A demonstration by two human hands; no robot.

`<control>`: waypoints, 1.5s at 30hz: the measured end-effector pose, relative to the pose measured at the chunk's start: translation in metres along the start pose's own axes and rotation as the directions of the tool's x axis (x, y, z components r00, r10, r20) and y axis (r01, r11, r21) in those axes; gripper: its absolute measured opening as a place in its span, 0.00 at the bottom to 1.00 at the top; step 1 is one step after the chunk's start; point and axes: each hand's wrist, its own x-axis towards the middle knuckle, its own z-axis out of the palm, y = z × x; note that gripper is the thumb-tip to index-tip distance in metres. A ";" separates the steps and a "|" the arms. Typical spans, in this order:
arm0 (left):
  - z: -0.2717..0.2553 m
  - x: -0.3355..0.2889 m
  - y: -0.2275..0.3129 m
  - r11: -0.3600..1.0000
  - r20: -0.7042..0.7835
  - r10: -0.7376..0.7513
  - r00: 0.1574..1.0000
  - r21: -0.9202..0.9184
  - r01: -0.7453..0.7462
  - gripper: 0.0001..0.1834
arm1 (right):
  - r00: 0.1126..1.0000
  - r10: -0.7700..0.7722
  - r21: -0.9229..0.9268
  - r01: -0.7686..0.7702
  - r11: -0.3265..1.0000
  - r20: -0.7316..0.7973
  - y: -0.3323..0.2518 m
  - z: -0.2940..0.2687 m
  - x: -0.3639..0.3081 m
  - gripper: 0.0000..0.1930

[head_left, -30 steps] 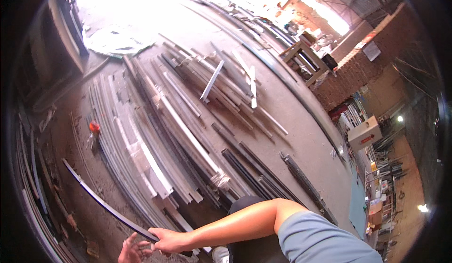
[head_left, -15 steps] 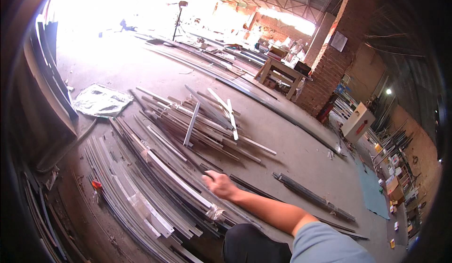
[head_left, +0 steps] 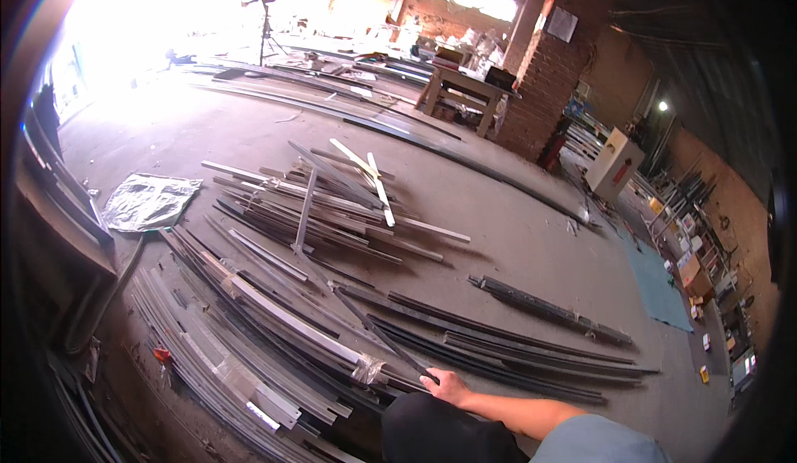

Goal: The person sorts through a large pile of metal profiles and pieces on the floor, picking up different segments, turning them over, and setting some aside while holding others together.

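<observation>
My right hand (head_left: 449, 387) is low in the middle, closed round the near end of a long thin dark bar (head_left: 378, 330). The bar slants up and away to the left, over other lengths lying on the floor. Left of the hand lie long grey and dark metal profiles (head_left: 237, 355), side by side, with a pale bundle bound in clear wrap (head_left: 368, 369) near my knee (head_left: 440, 430). Beyond the bar's far end is a loose heap of shorter bars (head_left: 332, 214), some lying crosswise. My left hand does not show.
Dark bundled profiles (head_left: 548, 309) lie on the floor to the right. A silvery sheet (head_left: 151, 202) is spread at the left, near an orange object (head_left: 162, 353). Farther off stand a wooden bench (head_left: 465, 98), a brick pillar (head_left: 540, 81) and a tripod (head_left: 266, 31).
My right hand has moved down and right, nearer my knee, drawing the dark bar's end with it. The view has also shifted, so the surroundings sit farther left.
</observation>
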 end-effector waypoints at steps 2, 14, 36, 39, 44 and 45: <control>-0.004 -0.005 0.000 0.998 -0.020 -0.005 1.000 0.057 0.006 0.24 | 0.998 -0.003 0.000 0.003 1.000 -0.062 0.012 0.007 -0.015 0.24; -0.034 -0.067 0.237 0.790 -0.109 0.501 0.859 0.464 -0.402 0.12 | 0.964 0.265 0.139 -0.262 0.955 -0.009 0.008 0.010 -0.057 0.19; 0.168 -0.097 0.283 0.495 0.229 0.625 0.746 0.623 -0.606 0.13 | 0.982 0.155 0.212 -0.129 0.969 -0.108 0.042 -0.034 -0.069 0.16; 0.169 -0.094 0.285 0.546 0.221 0.538 0.813 0.644 -0.536 0.13 | 0.981 0.176 0.095 -0.168 0.981 -0.086 0.068 -0.092 -0.094 0.20; 0.178 -0.076 0.273 0.411 0.382 0.573 0.725 0.632 -0.657 0.12 | 0.993 0.089 -0.041 -0.092 0.995 -0.077 0.067 -0.128 -0.065 0.23; 0.185 -0.077 0.274 0.415 0.378 0.558 0.739 0.644 -0.643 0.12 | 0.992 0.112 -0.042 -0.114 0.993 -0.052 0.056 -0.132 -0.051 0.21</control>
